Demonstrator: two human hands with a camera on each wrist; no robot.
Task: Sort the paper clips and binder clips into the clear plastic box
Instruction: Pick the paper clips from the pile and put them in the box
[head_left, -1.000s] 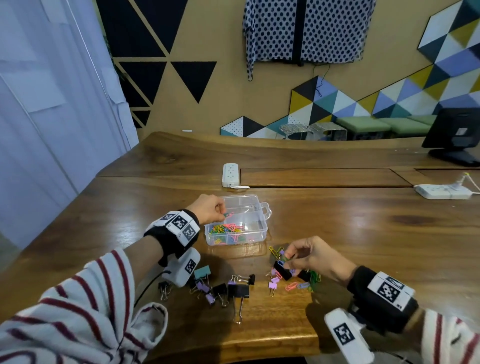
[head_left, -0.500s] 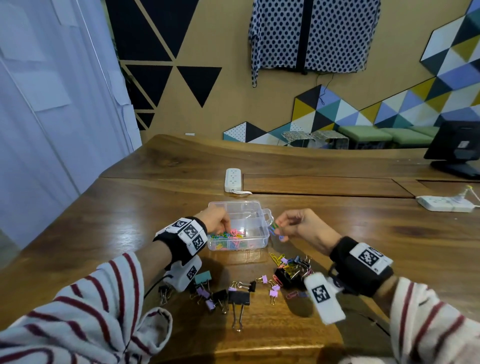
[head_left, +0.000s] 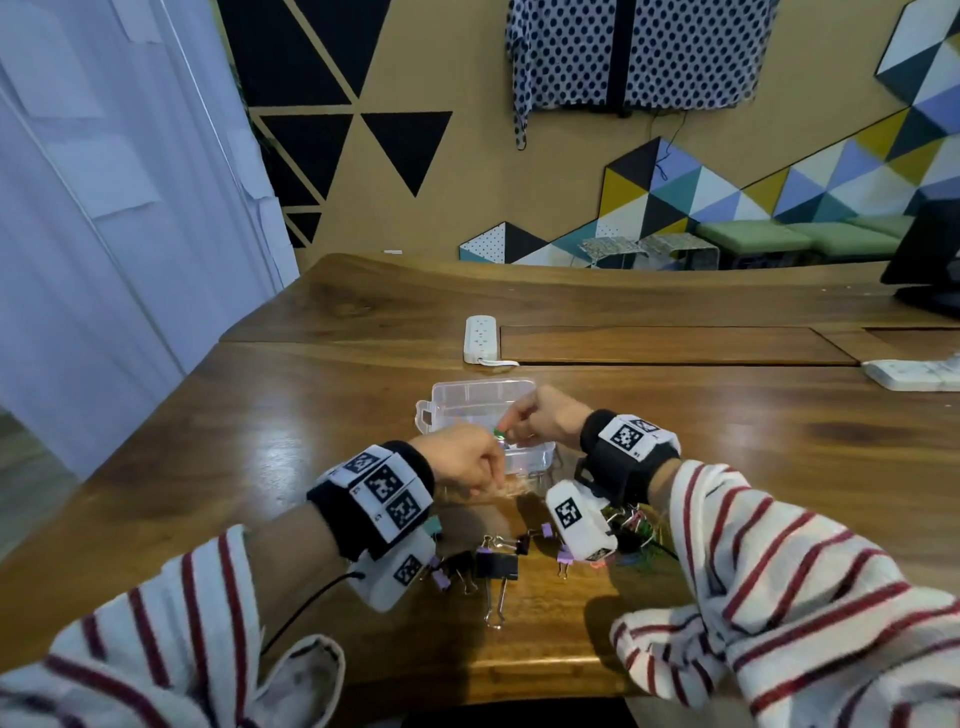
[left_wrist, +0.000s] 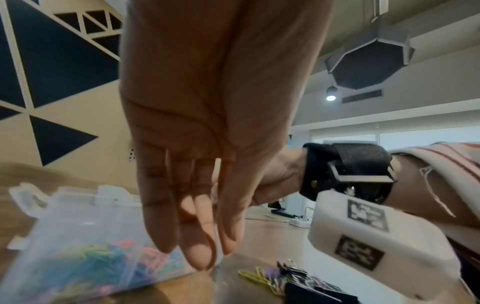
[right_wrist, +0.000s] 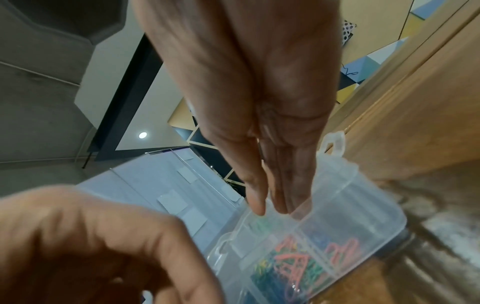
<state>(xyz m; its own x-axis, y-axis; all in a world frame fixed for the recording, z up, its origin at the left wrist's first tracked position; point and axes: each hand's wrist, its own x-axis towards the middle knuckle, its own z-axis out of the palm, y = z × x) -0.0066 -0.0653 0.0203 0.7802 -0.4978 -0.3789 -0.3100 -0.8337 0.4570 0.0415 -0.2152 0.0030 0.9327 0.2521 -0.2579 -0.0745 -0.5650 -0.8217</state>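
Head view: the left hand and right hand cover much of the clear plastic box; a small green item sits at the fingertips, its grip unclear. The paper clips are blurred. A wrist camera hides part of the clip pile.
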